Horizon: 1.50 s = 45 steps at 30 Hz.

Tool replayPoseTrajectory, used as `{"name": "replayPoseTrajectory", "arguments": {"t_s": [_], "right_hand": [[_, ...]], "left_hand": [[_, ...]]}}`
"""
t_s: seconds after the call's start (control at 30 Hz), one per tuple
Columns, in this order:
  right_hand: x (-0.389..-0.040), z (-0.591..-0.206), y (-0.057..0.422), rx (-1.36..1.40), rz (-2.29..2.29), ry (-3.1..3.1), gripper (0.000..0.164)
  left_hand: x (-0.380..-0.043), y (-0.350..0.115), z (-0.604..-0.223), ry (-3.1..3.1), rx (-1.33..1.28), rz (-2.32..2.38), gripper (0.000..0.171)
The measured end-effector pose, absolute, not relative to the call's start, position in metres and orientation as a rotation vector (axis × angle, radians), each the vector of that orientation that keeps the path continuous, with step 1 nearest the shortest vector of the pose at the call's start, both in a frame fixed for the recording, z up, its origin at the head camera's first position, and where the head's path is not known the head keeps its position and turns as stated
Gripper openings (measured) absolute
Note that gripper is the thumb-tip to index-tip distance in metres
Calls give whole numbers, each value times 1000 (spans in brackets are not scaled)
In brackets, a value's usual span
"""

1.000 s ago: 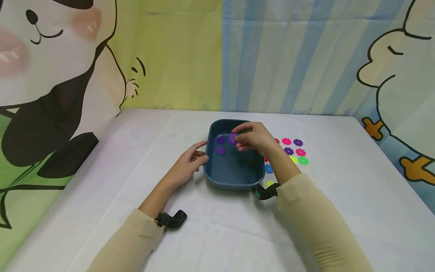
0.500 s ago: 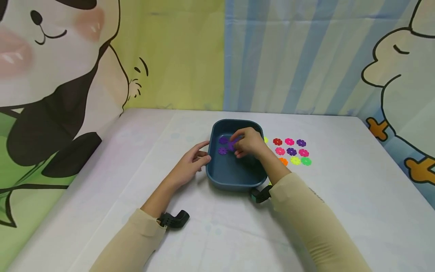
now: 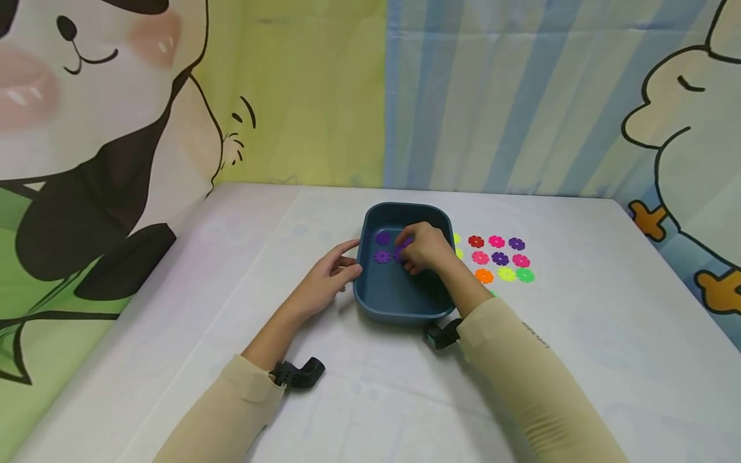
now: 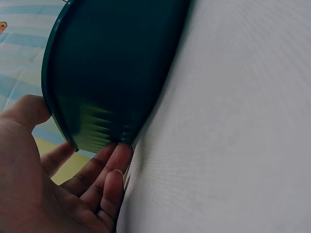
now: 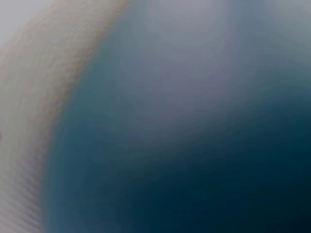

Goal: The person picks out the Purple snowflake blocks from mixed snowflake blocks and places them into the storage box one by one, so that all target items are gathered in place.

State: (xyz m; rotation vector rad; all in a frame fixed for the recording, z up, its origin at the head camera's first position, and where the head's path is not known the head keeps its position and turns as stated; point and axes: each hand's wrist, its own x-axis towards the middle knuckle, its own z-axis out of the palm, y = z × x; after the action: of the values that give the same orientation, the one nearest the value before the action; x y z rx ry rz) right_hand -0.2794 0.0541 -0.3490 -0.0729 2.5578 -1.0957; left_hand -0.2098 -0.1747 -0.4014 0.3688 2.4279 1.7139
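A dark blue rectangular plastic tray [image 3: 399, 299] stands on the white-covered table. Inside lie several purple flower-shaped discs [image 3: 383, 257] grouped toward its far left. My right hand [image 3: 426, 247] reaches down into the tray, its fingertips pinching a purple disc at the group's right side, partly hidden by the fingers. My left hand [image 3: 327, 276] rests against the tray's outer left wall; in the left wrist view its thumb [image 4: 31, 110] touches the rim and the other fingers lie along the side, fairly relaxed. The right wrist view is a blur of blue wall.
Right of the tray, flower-shaped discs lie in loose rows on the table: red [image 3: 476, 241], pink [image 3: 496, 242], dark purple [image 3: 500, 258], orange [image 3: 484, 276], yellow [image 3: 506, 274] and green [image 3: 525, 275]. Some are hidden behind the right forearm. A patterned curtain [image 3: 324, 96] hangs behind.
My right hand has lowered farther into the tray with a purple disc, bringing it down beside the others. The left hand has stayed at the tray's side. The view has shifted slightly.
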Motion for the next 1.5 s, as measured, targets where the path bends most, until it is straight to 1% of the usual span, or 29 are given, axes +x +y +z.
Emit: {"name": "replayPoseTrajectory", "arguments": {"t_s": [0.43, 0.67, 0.9, 1.1, 1.27, 1.5], "right_hand": [[-275, -350, 61, -134, -1105, 2575, 27], [-274, -351, 61, -167, -1011, 2663, 28], [-269, -339, 63, -229, -972, 2829, 29], [-261, -323, 79, -356, -1188, 2829, 29], [-257, -320, 98, -458, -1453, 2711, 27], [-254, -325, 116, -412, -1602, 2638, 28]], "left_hand": [[-209, -171, -403, 2428, 373, 1712, 57], [-209, -170, -403, 2441, 370, 1698, 57], [-210, -170, -405, 2449, 376, 1701, 59], [-209, -169, -403, 2452, 371, 1690, 58], [-211, -170, -402, 2468, 367, 1685, 57], [-210, -170, -401, 2460, 366, 1691, 57]]}}
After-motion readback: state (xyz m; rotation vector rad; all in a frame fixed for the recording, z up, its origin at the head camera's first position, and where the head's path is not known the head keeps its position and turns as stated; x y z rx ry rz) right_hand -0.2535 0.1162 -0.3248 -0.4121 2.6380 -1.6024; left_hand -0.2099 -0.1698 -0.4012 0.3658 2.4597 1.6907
